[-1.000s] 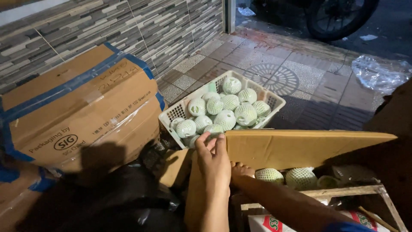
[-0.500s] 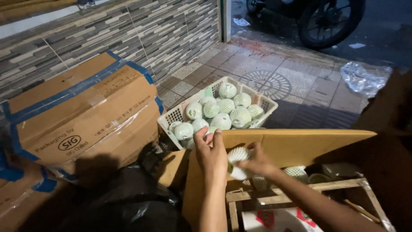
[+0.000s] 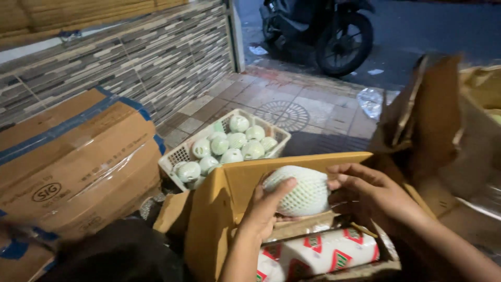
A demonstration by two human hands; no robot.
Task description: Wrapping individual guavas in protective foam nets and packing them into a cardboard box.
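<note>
In the head view, low in the middle of the frame, the left hand (image 3: 266, 209) is clasped on a round fruit wrapped in white foam netting (image 3: 298, 190), thumb over its near side. The right hand (image 3: 373, 193) lies just right of the fruit, fingers spread and curved toward it; whether the fingertips touch the netting cannot be told. The fruit sits above the open mouth of a brown cardboard box (image 3: 229, 209), whose raised back flap stands behind it. Inside the box, at the bottom centre, lies a white package with red and green print (image 3: 318, 256); what else the box holds is hidden.

Above the box, at middle centre, a white plastic basket (image 3: 180, 154) stands on the tiled pavement and is filled with many more netted pale green fruits (image 3: 235, 143). At left, a large sealed carton bound with blue tape (image 3: 78, 156) rests against a striped tile wall (image 3: 130, 57). On the right edge, a torn cardboard flap (image 3: 433, 115) stands upright. At upper centre a parked motorcycle (image 3: 334, 31) shows its wheel on the dark street.
</note>
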